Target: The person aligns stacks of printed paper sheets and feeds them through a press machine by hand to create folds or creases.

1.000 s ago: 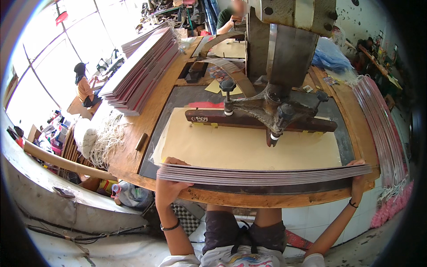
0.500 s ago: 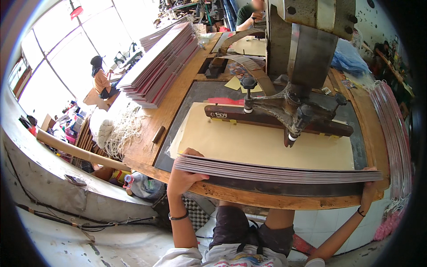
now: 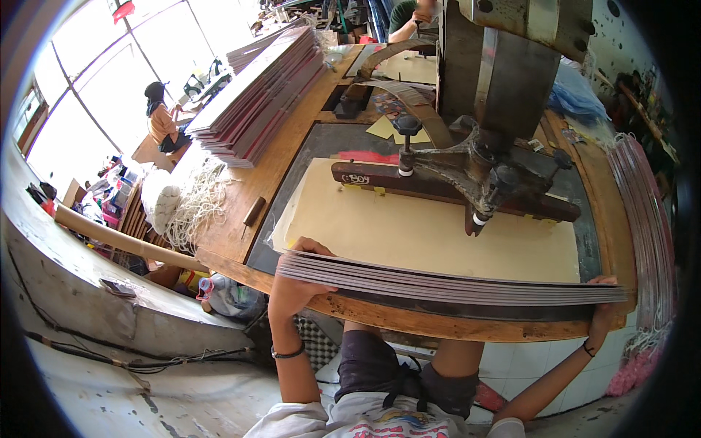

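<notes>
Between my two hands is a stack of long thin grey-edged boards [image 3: 453, 283], seen edge-on above the near edge of the table. My left hand [image 3: 298, 281] grips its left end, the thumb below and the fingers over the top. At the right end, my right hand [image 3: 603, 303] closes around the boards, its palm partly hidden. Just beyond the stack a large cream sheet [image 3: 409, 223] lies on a dark mat [image 3: 328, 146]. Over that sheet a metal press head [image 3: 478, 171] carries a long dark brown bar [image 3: 445, 191].
A tall pile of boards [image 3: 255, 98] stands at the back left, beside tangled white cord [image 3: 193, 212]. A wooden-handled awl [image 3: 253, 213] lies at the table's left. More bundled strips [image 3: 646, 226] hang off the right edge. Two other people sit farther off.
The stack's left end and my left hand have moved slightly to the left. Both hands keep their grip. The whole view has shifted a little.
</notes>
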`<state>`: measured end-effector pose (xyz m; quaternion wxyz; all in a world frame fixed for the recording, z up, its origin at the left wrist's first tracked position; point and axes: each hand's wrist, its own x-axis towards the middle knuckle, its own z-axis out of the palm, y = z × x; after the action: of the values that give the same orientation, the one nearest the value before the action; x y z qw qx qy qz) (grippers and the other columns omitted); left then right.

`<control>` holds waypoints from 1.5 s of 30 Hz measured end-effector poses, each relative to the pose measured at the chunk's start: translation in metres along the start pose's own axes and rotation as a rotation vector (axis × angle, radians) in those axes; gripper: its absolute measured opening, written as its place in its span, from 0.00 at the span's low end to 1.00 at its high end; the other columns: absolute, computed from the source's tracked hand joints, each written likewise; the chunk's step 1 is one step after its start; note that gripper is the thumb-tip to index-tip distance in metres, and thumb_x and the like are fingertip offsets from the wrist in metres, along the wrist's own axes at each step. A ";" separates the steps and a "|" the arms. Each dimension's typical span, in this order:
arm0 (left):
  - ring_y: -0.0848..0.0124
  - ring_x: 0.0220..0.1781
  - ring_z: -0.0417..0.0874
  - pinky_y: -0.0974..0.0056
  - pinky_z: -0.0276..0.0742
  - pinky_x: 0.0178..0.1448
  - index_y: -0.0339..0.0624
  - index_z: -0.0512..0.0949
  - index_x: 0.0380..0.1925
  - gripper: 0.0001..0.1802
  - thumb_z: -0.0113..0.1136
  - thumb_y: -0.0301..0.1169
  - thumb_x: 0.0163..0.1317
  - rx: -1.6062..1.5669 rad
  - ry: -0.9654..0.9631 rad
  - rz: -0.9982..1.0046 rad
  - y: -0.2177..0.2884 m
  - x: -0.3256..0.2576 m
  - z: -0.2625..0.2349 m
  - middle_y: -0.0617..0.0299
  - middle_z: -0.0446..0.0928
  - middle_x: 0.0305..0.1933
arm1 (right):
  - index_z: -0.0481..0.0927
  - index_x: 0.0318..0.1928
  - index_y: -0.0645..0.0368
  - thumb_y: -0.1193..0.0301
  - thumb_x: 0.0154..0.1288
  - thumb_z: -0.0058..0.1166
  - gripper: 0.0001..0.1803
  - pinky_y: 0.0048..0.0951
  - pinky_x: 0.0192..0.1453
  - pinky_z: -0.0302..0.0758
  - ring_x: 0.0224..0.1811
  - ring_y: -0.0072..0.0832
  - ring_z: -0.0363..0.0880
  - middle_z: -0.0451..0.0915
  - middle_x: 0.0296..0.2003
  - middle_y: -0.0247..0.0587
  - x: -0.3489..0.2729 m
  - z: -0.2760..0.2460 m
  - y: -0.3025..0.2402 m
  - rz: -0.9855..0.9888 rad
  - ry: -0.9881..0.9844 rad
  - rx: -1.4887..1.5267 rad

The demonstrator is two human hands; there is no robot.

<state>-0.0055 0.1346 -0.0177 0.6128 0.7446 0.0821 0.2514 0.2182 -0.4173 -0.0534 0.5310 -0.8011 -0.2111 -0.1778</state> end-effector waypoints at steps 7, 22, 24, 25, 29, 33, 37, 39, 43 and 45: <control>0.73 0.39 0.78 0.69 0.75 0.46 0.37 0.72 0.36 0.30 0.77 0.30 0.30 0.063 -0.001 -0.026 0.003 -0.002 0.000 0.60 0.77 0.36 | 0.65 0.39 0.58 0.29 0.55 0.41 0.40 0.28 0.47 0.67 0.40 0.25 0.70 0.70 0.36 0.38 0.000 0.000 -0.003 0.002 -0.038 0.028; 0.79 0.34 0.73 0.72 0.71 0.40 0.36 0.70 0.37 0.35 0.78 0.44 0.34 0.017 0.090 0.003 0.000 0.000 0.008 0.68 0.73 0.33 | 0.61 0.60 0.61 0.35 0.63 0.36 0.42 0.28 0.63 0.58 0.56 0.26 0.65 0.67 0.51 0.38 -0.022 -0.036 0.070 0.127 0.118 -0.297; 0.78 0.35 0.73 0.72 0.71 0.41 0.35 0.70 0.37 0.35 0.78 0.42 0.33 0.044 0.086 0.012 -0.004 -0.001 0.006 0.67 0.73 0.33 | 0.61 0.59 0.61 0.35 0.62 0.37 0.42 0.29 0.63 0.58 0.56 0.27 0.65 0.68 0.51 0.38 -0.016 -0.028 0.053 0.105 0.024 -0.191; 0.78 0.35 0.73 0.72 0.71 0.41 0.36 0.70 0.37 0.35 0.79 0.41 0.33 0.055 0.078 0.016 -0.005 -0.002 0.005 0.67 0.73 0.33 | 0.62 0.59 0.61 0.35 0.62 0.38 0.43 0.29 0.63 0.59 0.56 0.27 0.65 0.68 0.51 0.38 -0.013 -0.023 0.043 0.093 -0.022 -0.137; 0.77 0.36 0.74 0.72 0.71 0.43 0.37 0.70 0.38 0.33 0.80 0.35 0.33 -0.001 0.053 -0.021 0.000 -0.002 0.005 0.66 0.74 0.34 | 0.65 0.50 0.59 0.37 0.62 0.40 0.36 0.25 0.58 0.62 0.49 0.26 0.67 0.68 0.45 0.36 -0.008 -0.013 0.026 0.006 0.020 -0.173; 0.77 0.38 0.74 0.72 0.72 0.45 0.37 0.69 0.40 0.32 0.79 0.32 0.34 -0.056 0.023 -0.006 -0.004 -0.002 0.005 0.65 0.73 0.37 | 0.65 0.48 0.59 0.34 0.60 0.40 0.38 0.26 0.56 0.62 0.47 0.26 0.68 0.68 0.42 0.37 -0.005 -0.007 0.020 0.037 0.045 -0.124; 0.76 0.40 0.75 0.71 0.72 0.46 0.38 0.66 0.47 0.38 0.78 0.29 0.35 -0.037 0.033 0.023 -0.005 0.000 0.004 0.63 0.72 0.40 | 0.65 0.50 0.59 0.32 0.58 0.40 0.41 0.26 0.57 0.62 0.49 0.26 0.68 0.68 0.43 0.36 -0.001 -0.008 0.012 0.051 -0.020 -0.132; 0.75 0.41 0.75 0.71 0.73 0.46 0.38 0.65 0.50 0.41 0.78 0.27 0.35 -0.095 0.053 0.040 0.001 0.000 0.008 0.62 0.73 0.41 | 0.65 0.52 0.60 0.32 0.59 0.40 0.42 0.26 0.59 0.61 0.51 0.26 0.68 0.69 0.45 0.36 -0.001 -0.002 0.008 0.067 0.037 -0.155; 0.73 0.43 0.77 0.70 0.74 0.47 0.39 0.62 0.56 0.44 0.76 0.26 0.38 -0.009 0.028 0.115 0.004 -0.001 0.005 0.61 0.73 0.43 | 0.65 0.58 0.61 0.33 0.60 0.38 0.44 0.27 0.63 0.58 0.55 0.27 0.67 0.69 0.49 0.36 -0.001 -0.011 0.016 0.062 0.081 -0.292; 0.73 0.43 0.77 0.70 0.74 0.47 0.38 0.61 0.58 0.43 0.74 0.25 0.41 -0.042 0.010 0.104 -0.004 -0.002 0.001 0.61 0.73 0.45 | 0.65 0.59 0.62 0.35 0.62 0.38 0.43 0.28 0.64 0.57 0.57 0.27 0.65 0.68 0.52 0.37 -0.001 -0.010 0.014 0.065 0.059 -0.280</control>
<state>-0.0062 0.1335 -0.0227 0.6140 0.7337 0.0412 0.2882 0.2243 -0.4316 -0.0612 0.4254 -0.8683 -0.1423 -0.2117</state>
